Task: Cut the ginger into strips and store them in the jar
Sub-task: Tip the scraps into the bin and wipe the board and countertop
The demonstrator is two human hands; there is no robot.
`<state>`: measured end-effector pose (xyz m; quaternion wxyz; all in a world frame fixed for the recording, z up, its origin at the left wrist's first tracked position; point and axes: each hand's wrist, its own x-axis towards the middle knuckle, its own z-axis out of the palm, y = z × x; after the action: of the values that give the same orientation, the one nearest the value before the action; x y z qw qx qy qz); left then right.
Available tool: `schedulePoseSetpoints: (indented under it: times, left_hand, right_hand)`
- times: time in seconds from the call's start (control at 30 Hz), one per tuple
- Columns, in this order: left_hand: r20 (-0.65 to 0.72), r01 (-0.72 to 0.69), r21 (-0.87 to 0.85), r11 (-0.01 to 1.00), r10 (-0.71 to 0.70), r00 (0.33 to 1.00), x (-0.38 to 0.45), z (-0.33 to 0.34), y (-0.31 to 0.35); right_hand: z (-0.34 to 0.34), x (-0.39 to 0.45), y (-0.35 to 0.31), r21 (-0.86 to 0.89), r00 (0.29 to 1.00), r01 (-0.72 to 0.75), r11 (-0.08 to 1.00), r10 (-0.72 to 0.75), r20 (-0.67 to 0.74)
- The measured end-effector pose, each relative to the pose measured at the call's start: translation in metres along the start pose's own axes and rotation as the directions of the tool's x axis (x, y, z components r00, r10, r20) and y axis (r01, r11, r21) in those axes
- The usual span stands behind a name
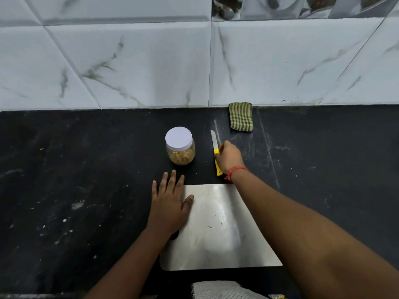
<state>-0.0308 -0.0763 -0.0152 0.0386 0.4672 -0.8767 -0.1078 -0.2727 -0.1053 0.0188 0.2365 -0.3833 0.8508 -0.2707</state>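
Observation:
A clear jar [181,155] with a white lid on top stands on the black counter, and pale yellow ginger strips fill its lower part. To its right lies a knife [215,145] with a yellow handle, blade pointing away from me. My right hand [229,157] is curled round that handle. My left hand [170,201] lies flat with straight fingers on the left edge of the steel cutting board [220,229]. The board is bare apart from a few tiny scraps.
A folded green striped cloth [241,116] lies against the marble-tiled wall behind the knife. The black counter [75,180] stretches to both sides, speckled with light crumbs. A white mesh fabric [218,290] shows at the bottom edge.

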Motion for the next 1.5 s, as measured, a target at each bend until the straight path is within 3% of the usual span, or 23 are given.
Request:
schedulePoseSetpoints:
  times: [0.2,0.33,0.43,0.5,0.63,0.8,0.97,1.17,1.3,1.5]
  left_hand:
    - [-0.030,-0.032,-0.011,0.999,0.031,0.999,0.010,0.001,0.004]
    - [-0.042,-0.037,-0.020,0.999,0.036,0.998,0.012,0.005,0.004]
    - [-0.047,-0.044,-0.023,0.999,0.043,0.998,0.019,0.007,0.003]
    - [-0.044,-0.046,-0.015,0.999,0.045,0.998,0.022,0.007,0.002]
    - [-0.034,-0.037,0.004,0.999,0.037,0.999,0.024,0.007,-0.001]
    - [-0.031,-0.029,0.008,1.000,0.030,0.999,0.021,0.009,-0.003]
    - [-0.043,-0.018,-0.010,1.000,0.018,0.999,0.018,0.008,-0.003]
    - [-0.058,-0.029,-0.036,0.999,0.027,0.998,0.010,0.006,0.004]
    - [-0.068,-0.069,-0.058,0.996,0.065,0.996,0.001,0.003,0.011]
    - [-0.079,-0.125,-0.083,0.989,0.119,0.990,-0.009,0.006,0.014]
  right_hand:
    - [0.000,0.014,-0.004,-0.114,1.000,0.025,0.993,-0.022,0.021]
    - [-0.019,0.035,-0.007,-0.263,0.980,0.094,0.960,-0.136,-0.145]
    - [-0.039,0.063,-0.004,-0.434,0.950,0.049,0.899,-0.176,-0.258]
    - [-0.049,0.082,0.002,-0.528,0.960,0.015,0.849,-0.160,-0.230]
    - [-0.056,0.108,0.016,-0.597,0.997,0.033,0.802,-0.071,-0.041]
    - [-0.067,0.124,0.025,-0.616,0.970,0.169,0.770,-0.242,-0.037]
    - [-0.086,0.113,0.023,-0.272,0.947,0.137,0.953,-0.207,-0.245]
    - [-0.097,0.032,0.025,0.124,0.952,0.110,0.986,-0.068,-0.298]
    - [-0.093,-0.032,0.035,0.484,0.991,-0.003,0.875,0.068,-0.116]
    - [-0.094,-0.117,0.043,0.850,0.980,-0.199,0.488,0.124,0.159]
